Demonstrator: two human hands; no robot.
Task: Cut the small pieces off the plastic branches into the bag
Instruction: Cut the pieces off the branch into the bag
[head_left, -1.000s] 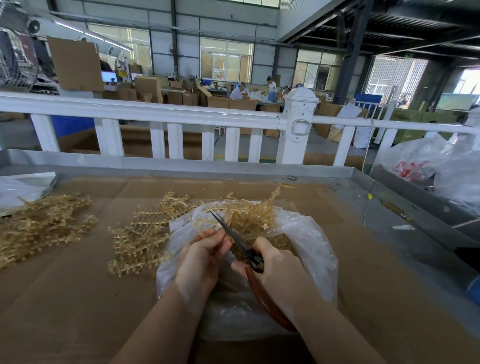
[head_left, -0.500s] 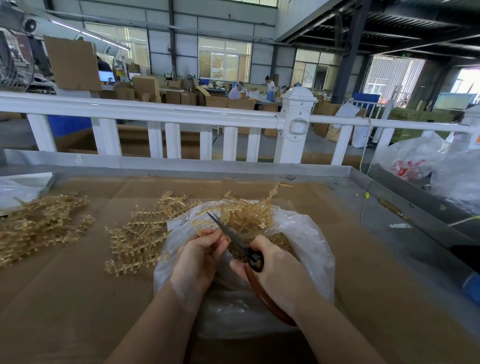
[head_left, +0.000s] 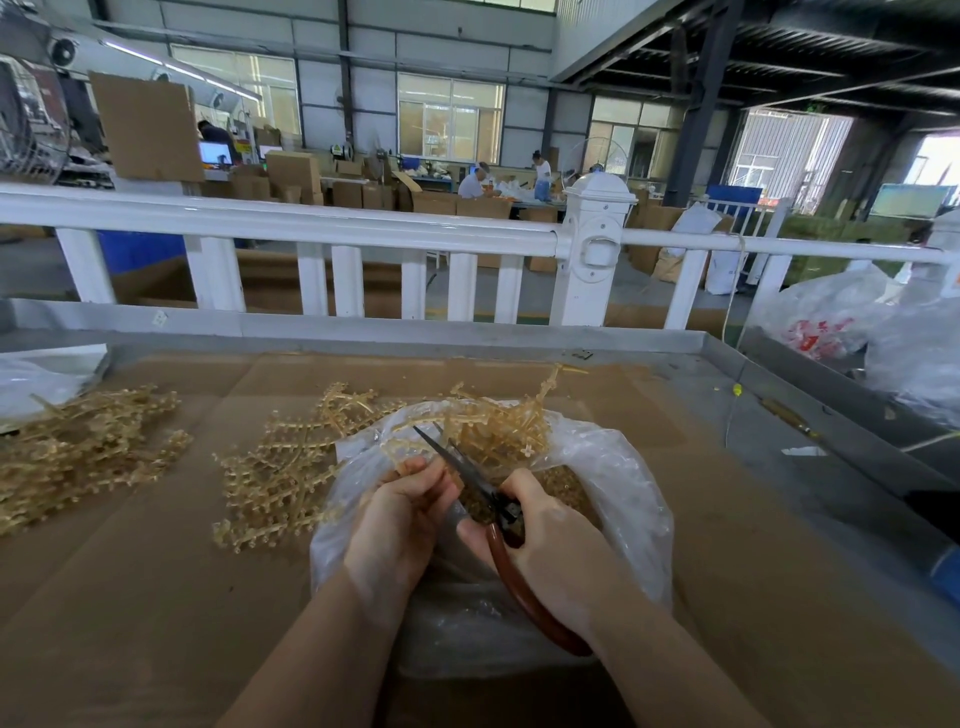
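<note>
No legible text anywhere.

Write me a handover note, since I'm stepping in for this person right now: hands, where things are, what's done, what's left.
Left hand: holds a plastic branch over the open bag.
Right hand: grips the scissors, blades open at the branch.
Done: cut pieces already lie in the bag.
Left: finish this branch, then the pile beside the bag and another pile far left on the cardboard-covered table.
</note>
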